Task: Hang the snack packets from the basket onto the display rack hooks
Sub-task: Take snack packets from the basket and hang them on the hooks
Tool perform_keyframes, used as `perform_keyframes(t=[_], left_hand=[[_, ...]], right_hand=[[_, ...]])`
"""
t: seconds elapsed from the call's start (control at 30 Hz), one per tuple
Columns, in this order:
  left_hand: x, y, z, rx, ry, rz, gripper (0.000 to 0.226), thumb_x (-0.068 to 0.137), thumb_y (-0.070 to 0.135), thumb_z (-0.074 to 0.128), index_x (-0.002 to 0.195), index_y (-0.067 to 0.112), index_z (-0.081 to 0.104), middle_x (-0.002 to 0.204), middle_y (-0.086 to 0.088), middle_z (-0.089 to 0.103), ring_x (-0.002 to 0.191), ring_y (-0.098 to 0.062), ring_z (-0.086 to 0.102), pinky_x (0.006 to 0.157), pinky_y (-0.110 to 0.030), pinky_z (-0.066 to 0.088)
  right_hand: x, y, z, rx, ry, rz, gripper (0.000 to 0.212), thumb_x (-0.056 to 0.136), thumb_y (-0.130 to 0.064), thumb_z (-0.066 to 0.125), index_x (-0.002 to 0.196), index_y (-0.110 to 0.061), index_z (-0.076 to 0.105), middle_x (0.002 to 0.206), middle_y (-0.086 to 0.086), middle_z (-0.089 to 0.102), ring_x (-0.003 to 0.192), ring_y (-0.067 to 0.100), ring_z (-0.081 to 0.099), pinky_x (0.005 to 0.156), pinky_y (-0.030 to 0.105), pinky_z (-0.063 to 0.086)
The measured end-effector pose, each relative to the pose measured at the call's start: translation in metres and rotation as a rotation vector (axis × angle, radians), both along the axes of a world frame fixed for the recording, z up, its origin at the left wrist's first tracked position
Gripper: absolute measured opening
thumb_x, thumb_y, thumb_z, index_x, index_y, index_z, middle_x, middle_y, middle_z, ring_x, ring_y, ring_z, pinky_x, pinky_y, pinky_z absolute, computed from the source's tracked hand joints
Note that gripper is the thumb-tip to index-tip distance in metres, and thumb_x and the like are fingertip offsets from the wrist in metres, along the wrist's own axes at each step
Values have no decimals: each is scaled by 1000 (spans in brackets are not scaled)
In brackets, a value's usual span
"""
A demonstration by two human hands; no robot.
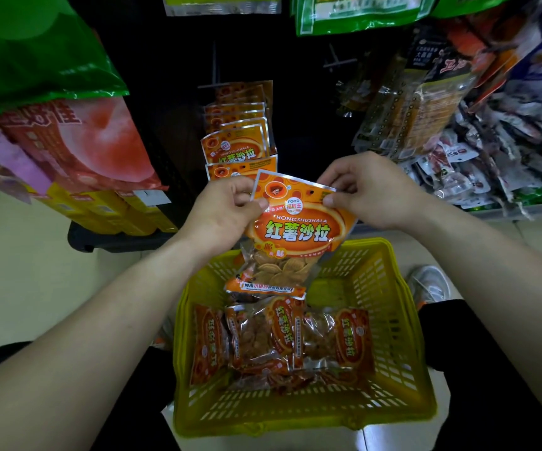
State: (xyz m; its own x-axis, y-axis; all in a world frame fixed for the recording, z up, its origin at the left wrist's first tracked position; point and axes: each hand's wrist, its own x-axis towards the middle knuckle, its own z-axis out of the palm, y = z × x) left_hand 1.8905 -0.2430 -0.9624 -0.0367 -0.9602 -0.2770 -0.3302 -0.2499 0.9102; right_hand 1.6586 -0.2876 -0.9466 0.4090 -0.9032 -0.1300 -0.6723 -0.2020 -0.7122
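While left hand [227, 208] and right hand [369, 190] pinch packet [295, 231] top corners, packet hides part of basket [390, 323] rim.

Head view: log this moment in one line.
left hand: pinches held packet top corner | right hand: pinches other top corner | held packet: over yellow basket, not yet hung | yellow basket: holds spare packets

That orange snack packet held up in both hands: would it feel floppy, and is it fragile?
Probably floppy: the packet hangs from its top edge, pinched by the left hand and right hand. Likely light, since that pinch alone carries it. The thin chips behind its clear window look brittle, so squeezing might crack them.
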Motion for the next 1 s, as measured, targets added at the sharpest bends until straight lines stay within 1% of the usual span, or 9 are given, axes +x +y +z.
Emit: perform_keyframes(t=[0.13, 0.3, 0.43, 0.53, 0.67, 0.77, 0.87, 0.93, 1.0], left_hand=[[1, -1, 1, 8, 5, 5, 16, 97, 17, 64, 111, 17, 68, 94, 2, 79, 87, -10, 75, 73, -24, 61], [1, -1, -1, 4, -25, -17, 12, 96, 15, 65, 107, 18, 68, 95, 2, 78, 87, -10, 75, 74, -23, 60], [2, 0, -2, -10, -40, -26, 14, 96, 17, 65, 110, 16, 68, 97, 0, 78, 89, -11, 75, 77, -27, 60], [1, 0, -2, -19, -31, -19, 12, 96, 17, 64, 107, 19, 68, 94, 3, 78, 87, -9, 75, 70, -20, 59], [-2, 3, -2, -52, -58, -30, 11, 97, 18, 64, 108, 20, 67, 92, 7, 78, 87, -5, 74, 71, -18, 59], [-4, 4, -1, -75, -54, -34, 9, 97, 18, 63, 104, 22, 67, 93, 7, 78, 90, -7, 74, 79, -25, 60], [-7, 5, 1, -91, -59, -21, 11, 97, 17, 63, 107, 19, 68, 95, 4, 78, 94, -10, 73, 87, -33, 59], [-8, 5, 0, -119, -77, -17, 9, 97, 19, 65, 104, 22, 68, 92, 5, 77, 92, -9, 73, 88, -32, 58], [-8, 5, 0, -160, -117, -5, 11, 93, 21, 69, 100, 30, 66, 90, 7, 74, 89, -4, 69, 86, -23, 54]], right_hand=[[0, 0, 0, -2, -4, 2, 17, 88, -15, 72, 89, -31, 66, 81, -15, 68, 79, -1, 64, 70, 23, 51], [0, 0, -2, 7, 3, -4, 20, 83, -13, 76, 88, -31, 68, 78, -12, 68, 76, 1, 64, 69, 25, 52], [1, 0, -3, 8, -5, -5, 21, 83, -11, 76, 88, -30, 68, 77, -11, 67, 76, 2, 64, 70, 27, 52], [2, -1, -2, 8, -5, 6, 20, 83, -12, 74, 89, -30, 67, 81, -11, 68, 76, 1, 64, 69, 27, 53], [5, 3, 0, 65, 39, 71, 13, 84, -28, 76, 95, -26, 69, 93, -10, 71, 83, 3, 66, 71, 26, 54], [9, 6, 3, -4, 86, 76, 9, 87, -28, 73, 87, -22, 66, 92, -6, 72, 85, 8, 67, 69, 25, 51], [12, 9, 7, -71, 131, 42, 10, 87, -27, 73, 81, -25, 65, 85, -7, 70, 83, 13, 67, 69, 31, 52], [11, 11, 10, -132, 208, -9, 11, 86, -32, 72, 80, -28, 64, 80, -11, 67, 83, 16, 65, 69, 36, 53], [6, 13, 15, -224, 291, -71, 11, 87, -35, 70, 81, -31, 62, 83, -9, 68, 87, 22, 64, 71, 40, 54]])
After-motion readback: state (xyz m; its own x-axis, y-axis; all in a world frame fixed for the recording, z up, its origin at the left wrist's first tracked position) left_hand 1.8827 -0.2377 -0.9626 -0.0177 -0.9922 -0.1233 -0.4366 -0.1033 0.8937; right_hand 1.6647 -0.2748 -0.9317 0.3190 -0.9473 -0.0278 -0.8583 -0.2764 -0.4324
